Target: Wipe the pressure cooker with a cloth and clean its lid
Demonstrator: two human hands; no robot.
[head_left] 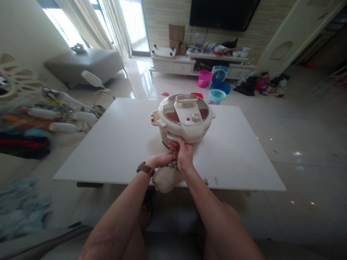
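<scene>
Snagging is the main risk: the beige, printed, fabric-looking bundle (165,178) is hung over the near edge of the white rectangular bench (119,144) and could be dragged off by its overhang. The cream round cooker with glossy lid (187,130), set upright mid-bench, could be shifted if its front is bumped. Fingers of the left hand (164,159) and right hand (185,155) are partly curled between bundle and cooker; firm grip can't be told. Cooker's panel is faced nearside, lid spine aligned far-to-near; bundle's long axis is skewed near-left.
</scene>
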